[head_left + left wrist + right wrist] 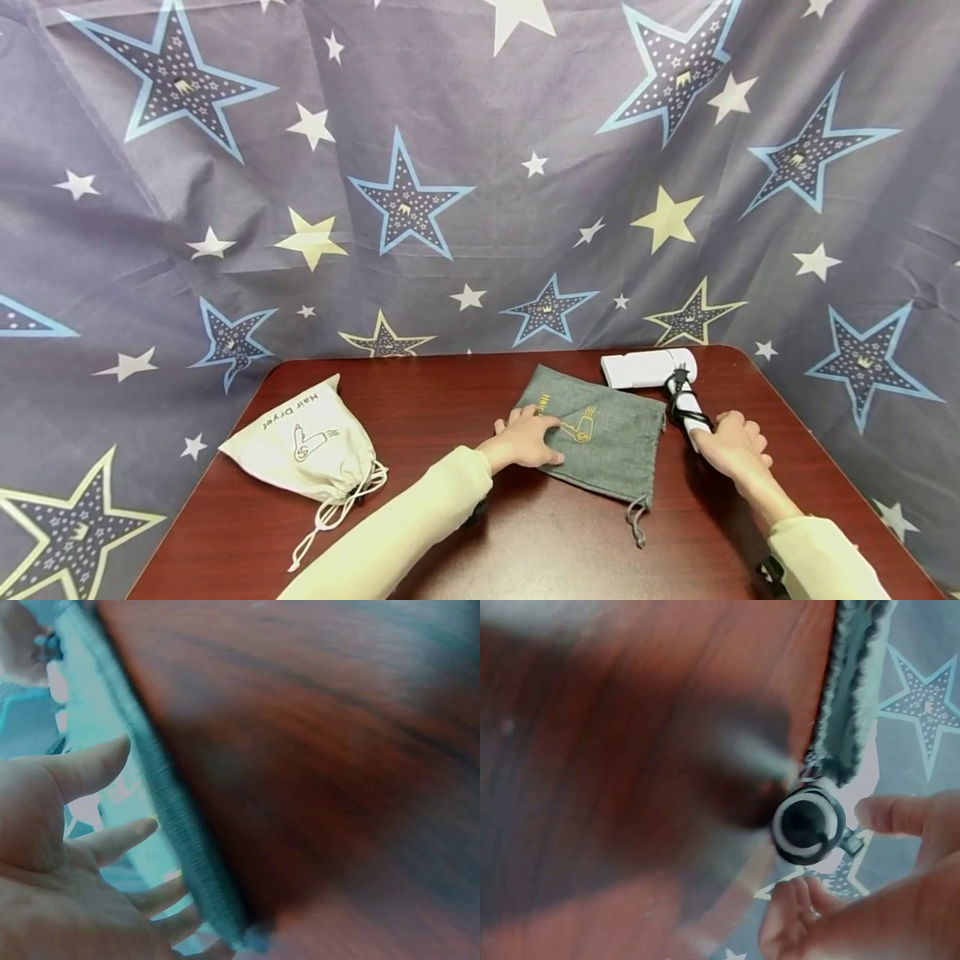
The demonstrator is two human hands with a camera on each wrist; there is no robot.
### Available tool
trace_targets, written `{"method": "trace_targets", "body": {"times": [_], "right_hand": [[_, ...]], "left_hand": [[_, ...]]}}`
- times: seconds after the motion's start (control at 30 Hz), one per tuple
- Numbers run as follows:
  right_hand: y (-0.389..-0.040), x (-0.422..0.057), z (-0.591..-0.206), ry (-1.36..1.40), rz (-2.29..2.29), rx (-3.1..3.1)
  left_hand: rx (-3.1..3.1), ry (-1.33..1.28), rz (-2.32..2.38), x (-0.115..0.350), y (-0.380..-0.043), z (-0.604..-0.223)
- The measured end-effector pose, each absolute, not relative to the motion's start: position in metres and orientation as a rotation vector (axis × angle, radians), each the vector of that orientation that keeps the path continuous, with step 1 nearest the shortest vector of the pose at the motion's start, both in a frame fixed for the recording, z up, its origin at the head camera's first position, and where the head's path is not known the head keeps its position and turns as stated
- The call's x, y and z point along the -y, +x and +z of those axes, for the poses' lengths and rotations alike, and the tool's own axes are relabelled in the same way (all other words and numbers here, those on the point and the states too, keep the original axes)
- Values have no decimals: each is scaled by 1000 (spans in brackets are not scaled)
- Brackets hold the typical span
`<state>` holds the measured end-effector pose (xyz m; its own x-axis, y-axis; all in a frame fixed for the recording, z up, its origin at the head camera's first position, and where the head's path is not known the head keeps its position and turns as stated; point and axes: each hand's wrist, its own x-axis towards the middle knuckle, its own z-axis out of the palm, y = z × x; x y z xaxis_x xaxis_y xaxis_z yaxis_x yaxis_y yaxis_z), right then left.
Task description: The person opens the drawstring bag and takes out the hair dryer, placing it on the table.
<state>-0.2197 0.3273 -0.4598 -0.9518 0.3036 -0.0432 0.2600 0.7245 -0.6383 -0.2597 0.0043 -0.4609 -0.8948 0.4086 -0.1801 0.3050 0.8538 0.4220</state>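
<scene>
And here's the right hand [733, 446], thumb and fingers loosely parted either side of the handle end of the white hair dryer [641, 369], not wrapped round it as far as the wrist view shows. The left hand [528, 437] lies spread and open on the gray bag [618, 450], gripping nothing. The dryer sits at the far right of the worktop [435, 400], its nozzle pointing left just beyond the bag, a black cord [684, 404] wound round its handle. What could spoil it? A grip only on the handle's tip might let the heavier-looking head swing; a loose loop of cord could snag the bag's drawstring [637, 525] (it's trailing off the near corner). Over on the left lies the cream bag [273, 450], and behind everything hangs the starry cloth [465, 217].
</scene>
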Motion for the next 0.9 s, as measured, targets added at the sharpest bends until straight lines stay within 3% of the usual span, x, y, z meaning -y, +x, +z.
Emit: {"method": "trace_targets", "body": {"times": [0.43, 0.9], "right_hand": [[-202, -260, -432, -196, 1116, 2530], [-183, -207, -423, -29, 1256, 2584]], "left_hand": [[-2755, 810, 1005, 35, -245, -410], [-2787, 931, 1074, 82, -187, -411]]}}
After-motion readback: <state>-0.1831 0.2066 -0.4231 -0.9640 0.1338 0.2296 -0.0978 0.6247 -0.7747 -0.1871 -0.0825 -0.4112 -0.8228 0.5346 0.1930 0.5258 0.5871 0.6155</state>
